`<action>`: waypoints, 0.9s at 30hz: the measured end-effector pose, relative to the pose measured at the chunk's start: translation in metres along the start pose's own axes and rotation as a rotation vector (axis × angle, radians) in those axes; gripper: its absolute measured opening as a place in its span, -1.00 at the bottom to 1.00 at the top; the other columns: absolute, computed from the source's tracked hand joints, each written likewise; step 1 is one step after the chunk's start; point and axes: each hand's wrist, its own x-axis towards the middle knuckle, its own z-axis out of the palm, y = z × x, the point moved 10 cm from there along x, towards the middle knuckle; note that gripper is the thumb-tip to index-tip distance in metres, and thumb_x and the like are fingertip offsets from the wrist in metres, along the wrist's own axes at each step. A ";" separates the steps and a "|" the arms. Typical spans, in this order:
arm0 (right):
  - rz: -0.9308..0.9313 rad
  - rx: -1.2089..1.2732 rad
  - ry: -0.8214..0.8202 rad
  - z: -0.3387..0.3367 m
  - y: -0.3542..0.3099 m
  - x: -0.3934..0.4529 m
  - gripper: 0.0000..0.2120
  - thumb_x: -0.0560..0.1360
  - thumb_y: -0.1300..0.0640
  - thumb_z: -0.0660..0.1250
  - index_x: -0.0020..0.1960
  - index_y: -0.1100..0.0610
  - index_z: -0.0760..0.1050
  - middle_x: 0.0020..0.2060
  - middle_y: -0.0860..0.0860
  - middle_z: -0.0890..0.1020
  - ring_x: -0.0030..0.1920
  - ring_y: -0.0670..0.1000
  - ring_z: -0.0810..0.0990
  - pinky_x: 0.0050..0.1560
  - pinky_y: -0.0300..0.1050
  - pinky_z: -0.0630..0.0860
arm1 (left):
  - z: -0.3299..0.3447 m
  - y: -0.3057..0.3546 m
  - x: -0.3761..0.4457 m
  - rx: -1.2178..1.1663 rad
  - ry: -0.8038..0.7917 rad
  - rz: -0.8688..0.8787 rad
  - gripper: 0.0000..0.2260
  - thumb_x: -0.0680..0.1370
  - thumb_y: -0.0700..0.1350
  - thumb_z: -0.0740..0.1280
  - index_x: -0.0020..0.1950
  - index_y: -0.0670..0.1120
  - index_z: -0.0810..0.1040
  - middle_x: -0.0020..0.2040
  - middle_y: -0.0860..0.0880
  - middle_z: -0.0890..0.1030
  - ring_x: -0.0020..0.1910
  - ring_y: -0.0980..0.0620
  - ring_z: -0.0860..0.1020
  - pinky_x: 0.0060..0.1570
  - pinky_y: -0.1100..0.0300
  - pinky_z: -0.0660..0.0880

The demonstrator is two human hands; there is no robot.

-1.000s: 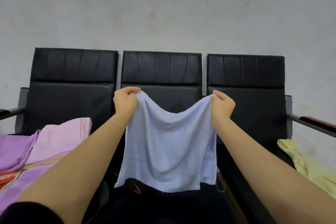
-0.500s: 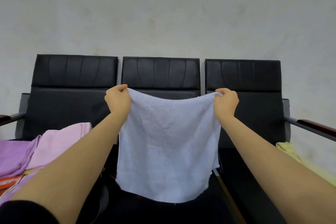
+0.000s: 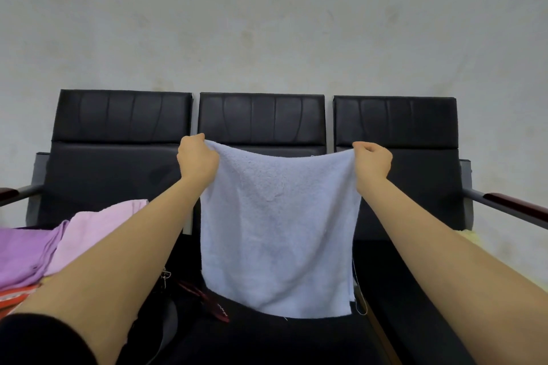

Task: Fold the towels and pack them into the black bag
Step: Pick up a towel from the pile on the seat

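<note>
Head view: pale blue towel stretched out flat, held up by both top corners!

Left hand pinches the left corner in curled fingers, right hand pinches the right corner the same way. It's a fluffy terry square, top edge sagging slightly, loose threads trailing off the lower right, hanging in front of the middle seat of a glossy black padded bench. Soft pink and purple towels lie stacked on the left seat; a yellow cloth peeks out at right.
</note>
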 end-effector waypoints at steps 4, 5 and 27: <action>-0.023 -0.232 -0.205 0.022 0.001 -0.002 -0.55 0.49 0.42 0.12 0.36 0.21 0.40 0.29 0.08 0.44 0.14 0.02 0.47 0.02 -0.20 0.34 | 0.003 0.011 -0.004 0.202 -0.071 0.048 -0.67 0.45 -0.43 0.14 -0.36 -0.10 0.14 -0.11 -0.14 0.26 -0.41 0.03 0.16 -0.26 0.15 0.25; -0.043 -0.333 -0.240 0.026 0.001 -0.002 -0.51 0.49 0.43 0.11 0.40 0.23 0.36 0.36 0.11 0.38 0.21 0.08 0.45 0.01 -0.19 0.34 | 0.002 0.011 -0.004 0.225 -0.069 0.043 -0.69 0.48 -0.42 0.14 -0.36 -0.10 0.16 -0.06 -0.15 0.25 -0.40 0.02 0.19 -0.19 0.11 0.29; -0.487 -1.058 -0.042 0.026 -0.009 -0.016 -0.84 0.49 0.36 0.17 -0.18 0.17 0.45 -0.17 0.10 0.53 -0.18 0.05 0.43 0.01 -0.08 0.26 | 0.005 0.005 0.000 0.780 0.034 0.251 -0.82 0.50 -0.34 0.24 0.00 -0.17 0.59 0.07 -0.13 0.48 0.11 -0.14 0.39 0.10 0.06 0.27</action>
